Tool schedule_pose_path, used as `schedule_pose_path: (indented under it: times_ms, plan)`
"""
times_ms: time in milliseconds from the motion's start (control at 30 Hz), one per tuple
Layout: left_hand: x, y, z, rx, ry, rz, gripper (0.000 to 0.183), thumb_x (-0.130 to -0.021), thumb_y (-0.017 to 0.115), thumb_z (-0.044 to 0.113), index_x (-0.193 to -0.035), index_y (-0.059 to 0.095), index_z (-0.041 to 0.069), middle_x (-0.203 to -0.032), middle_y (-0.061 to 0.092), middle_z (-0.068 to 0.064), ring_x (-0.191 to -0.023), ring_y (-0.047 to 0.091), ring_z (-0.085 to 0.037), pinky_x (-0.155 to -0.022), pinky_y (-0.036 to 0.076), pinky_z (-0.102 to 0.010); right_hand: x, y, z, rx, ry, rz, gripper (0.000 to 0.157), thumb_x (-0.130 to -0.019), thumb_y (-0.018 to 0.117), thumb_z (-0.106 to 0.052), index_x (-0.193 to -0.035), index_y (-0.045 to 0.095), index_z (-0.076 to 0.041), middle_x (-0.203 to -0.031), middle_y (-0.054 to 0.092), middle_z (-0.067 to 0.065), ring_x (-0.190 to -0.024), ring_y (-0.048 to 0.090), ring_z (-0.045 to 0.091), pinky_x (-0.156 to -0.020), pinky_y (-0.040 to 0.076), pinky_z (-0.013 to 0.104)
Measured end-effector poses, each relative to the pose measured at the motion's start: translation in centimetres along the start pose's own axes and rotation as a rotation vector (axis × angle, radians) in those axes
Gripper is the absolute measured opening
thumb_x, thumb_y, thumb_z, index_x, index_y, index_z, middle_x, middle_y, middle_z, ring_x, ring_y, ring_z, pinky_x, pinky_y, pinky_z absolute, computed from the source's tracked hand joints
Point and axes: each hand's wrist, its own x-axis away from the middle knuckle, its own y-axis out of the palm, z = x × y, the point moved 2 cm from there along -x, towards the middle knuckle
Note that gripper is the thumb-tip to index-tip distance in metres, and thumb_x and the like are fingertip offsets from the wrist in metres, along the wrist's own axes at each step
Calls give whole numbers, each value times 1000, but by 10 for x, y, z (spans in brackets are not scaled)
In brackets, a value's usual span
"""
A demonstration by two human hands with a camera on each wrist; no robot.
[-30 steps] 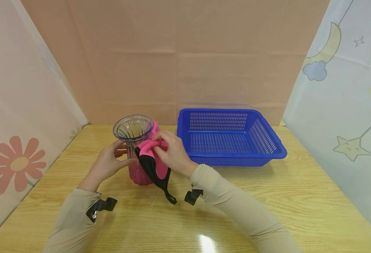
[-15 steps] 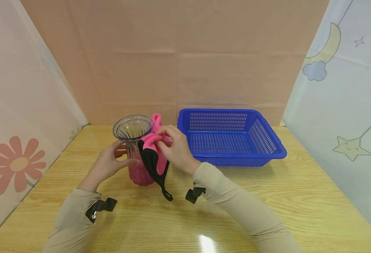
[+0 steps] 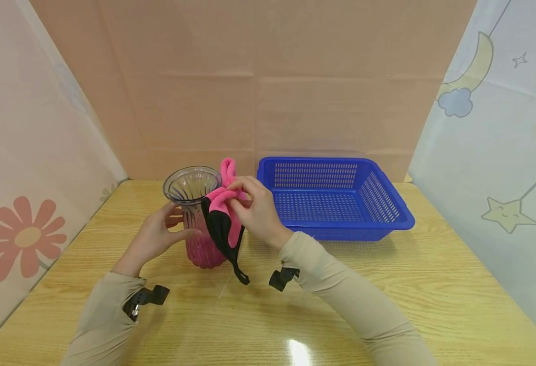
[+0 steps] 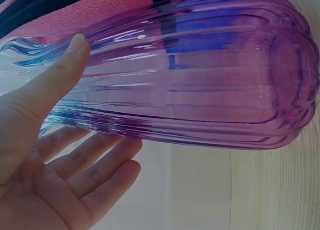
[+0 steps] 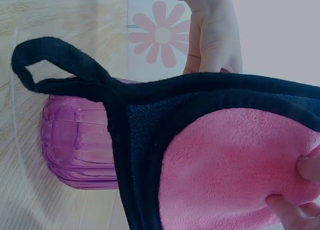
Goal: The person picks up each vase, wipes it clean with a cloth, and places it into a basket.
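Observation:
A ribbed glass vase point(image 3: 203, 251), clear at the flared mouth and pink-purple toward the base, stands upright on the table. My left hand point(image 3: 154, 238) grips its upper body, thumb in front and fingers around the far left side; in the left wrist view the thumb point(image 4: 75, 52) lies along the ribs. My right hand point(image 3: 262, 216) pinches a pink fleecy cleaning cloth point(image 3: 217, 226) with black edging between thumb and fingertips. The cloth overlaps the vase's right side, its black loop point(image 5: 55, 45) hanging down. Part of the vase is hidden behind the cloth.
A blue plastic basket point(image 3: 336, 223) with slotted walls stands at the back right, just beyond my right hand. The wooden table point(image 3: 386, 300) meets a tan backdrop point(image 3: 249, 91) behind. A thin pale strand point(image 3: 224, 286) lies in front of the vase.
My right hand has moved slightly up and right with the cloth, so the pink end rises higher beside the rim and the loop has lifted. My left hand and the vase have stayed put.

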Motion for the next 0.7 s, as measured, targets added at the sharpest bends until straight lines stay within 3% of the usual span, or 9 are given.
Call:
schedule_pose_path:
  times_ms: [400, 700]
  plan:
    - [-1, -4, -2, 11, 29, -53, 80, -81, 73, 28, -145, 29, 9, -132, 51, -28, -119, 51, -47, -95, 47, -55, 1, 1, 1, -7, 0, -15, 11, -82, 64, 5, -92, 60, 2, -104, 60, 18, -101, 63, 28, -73, 58, 22]
    - [1, -4, 2, -12, 62, -91, 71, -84, 69, 25, -141, 34, 0, -132, 50, -30, -121, 48, -49, -98, 44, -57, 2, 3, 1, -5, 2, -16, 9, -82, 64, 5, -90, 60, 2, -107, 59, 18, -103, 62, 29, -75, 57, 22]
